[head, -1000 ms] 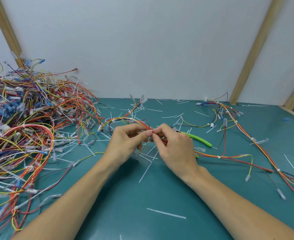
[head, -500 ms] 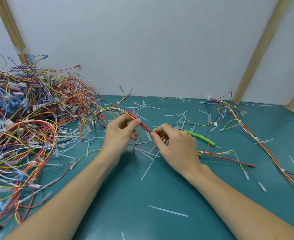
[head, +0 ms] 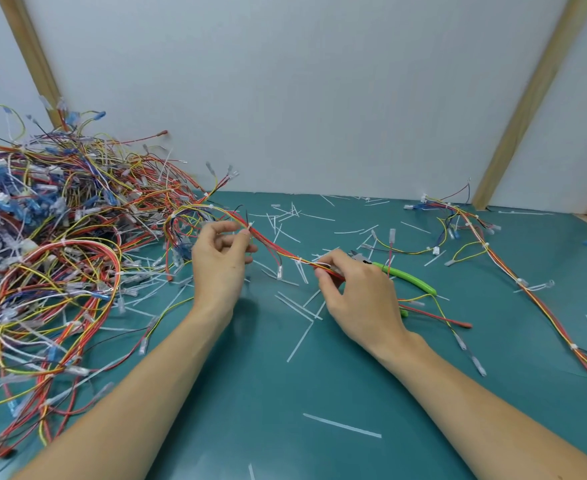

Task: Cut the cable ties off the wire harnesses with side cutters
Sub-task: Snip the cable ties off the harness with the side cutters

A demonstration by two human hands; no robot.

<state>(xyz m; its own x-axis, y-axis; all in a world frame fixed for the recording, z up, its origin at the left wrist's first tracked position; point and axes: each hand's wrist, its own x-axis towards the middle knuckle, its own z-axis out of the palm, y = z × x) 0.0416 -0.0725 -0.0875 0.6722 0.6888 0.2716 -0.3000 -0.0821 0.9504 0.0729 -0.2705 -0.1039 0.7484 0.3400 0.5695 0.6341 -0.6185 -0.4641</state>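
Observation:
A red, yellow and orange wire harness (head: 278, 250) is stretched between both hands above the teal table. My left hand (head: 221, 263) pinches it at a white cable tie (head: 249, 226) near its left loop. Lower and to the right, my right hand (head: 357, 289) pinches the same bundle next to another white tie (head: 299, 260). The side cutters (head: 404, 277), with green handles, lie on the table just behind my right hand, and neither hand holds them. Their jaws (head: 359, 256) point left.
A big tangled heap of wire harnesses (head: 49, 251) fills the left of the table. Another long harness (head: 499, 265) runs down the right side. Cut white tie pieces (head: 342, 425) lie scattered over the teal mat (head: 285, 393). A white wall with wooden battens stands behind.
My hands have slid apart along the harness: the left up and leftward, the right down and to the right. The bundle between them is now drawn out straight.

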